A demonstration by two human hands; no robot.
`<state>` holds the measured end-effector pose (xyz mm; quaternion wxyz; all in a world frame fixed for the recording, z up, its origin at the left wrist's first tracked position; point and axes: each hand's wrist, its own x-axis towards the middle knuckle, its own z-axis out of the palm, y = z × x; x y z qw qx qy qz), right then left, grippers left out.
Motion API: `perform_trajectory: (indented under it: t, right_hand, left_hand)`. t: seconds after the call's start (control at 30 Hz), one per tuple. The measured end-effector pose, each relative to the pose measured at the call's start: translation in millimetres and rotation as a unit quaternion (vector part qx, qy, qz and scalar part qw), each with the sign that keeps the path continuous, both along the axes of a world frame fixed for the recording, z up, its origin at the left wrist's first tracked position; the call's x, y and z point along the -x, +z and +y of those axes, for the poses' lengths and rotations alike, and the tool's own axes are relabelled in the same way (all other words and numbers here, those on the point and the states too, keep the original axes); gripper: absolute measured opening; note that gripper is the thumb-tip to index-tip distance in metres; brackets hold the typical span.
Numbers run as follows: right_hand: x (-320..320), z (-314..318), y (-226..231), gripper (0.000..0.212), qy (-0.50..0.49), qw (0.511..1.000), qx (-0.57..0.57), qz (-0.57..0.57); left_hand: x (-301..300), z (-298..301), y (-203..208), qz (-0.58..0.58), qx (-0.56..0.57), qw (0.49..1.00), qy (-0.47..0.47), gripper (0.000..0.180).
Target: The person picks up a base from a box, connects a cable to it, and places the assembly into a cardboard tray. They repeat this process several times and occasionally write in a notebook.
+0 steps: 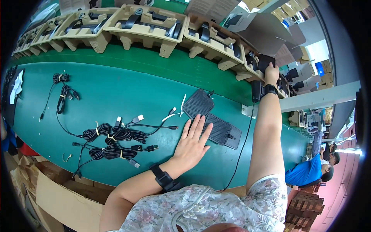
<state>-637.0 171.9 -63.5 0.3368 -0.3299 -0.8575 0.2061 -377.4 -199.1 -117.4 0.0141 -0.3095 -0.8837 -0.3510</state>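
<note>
My left hand (192, 141) lies flat with its fingers spread on the green table. Its fingertips reach the edge of a black mesh pad (217, 129), which partly overlaps another flat dark pad (234, 138). Just beyond is a second mesh pad (198, 103) with a short black tab at its corner. My right arm stretches to the far right, where my right hand (271, 74) grips a flat black pad (266, 62) at a moulded pulp tray (240, 70). The fingers' far side is hidden. Black bundled cables (116, 152) lie left of my left hand.
More pulp trays (145, 31) holding black straps and parts line the table's far side. A white metal post (309, 99) stands beside my right arm. A thin black cable (242, 149) runs below my right wrist. An open carton (63, 201) sits lower left; co-workers (307, 172) are at right.
</note>
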Motion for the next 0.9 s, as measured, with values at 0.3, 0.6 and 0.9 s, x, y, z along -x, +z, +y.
perform_trajectory:
  t: [0.3,0.6,0.9]
  right_hand:
    - [1.4,0.6,-6.8,0.047,-0.157,0.954,-0.164,-0.196]
    - [7.3,-6.0,-11.7,0.036,-0.143,0.983,-0.089,-0.077]
    - [20.0,7.9,1.3,0.032,-0.118,0.986,0.095,-0.070]
  left_hand:
    - [2.6,1.5,-3.8,0.024,-0.006,1.000,0.007,0.063]
    - [2.9,1.0,-5.4,0.023,0.003,1.000,0.001,0.055]
    - [7.5,-2.2,-4.1,0.023,0.016,1.000,0.007,0.054]
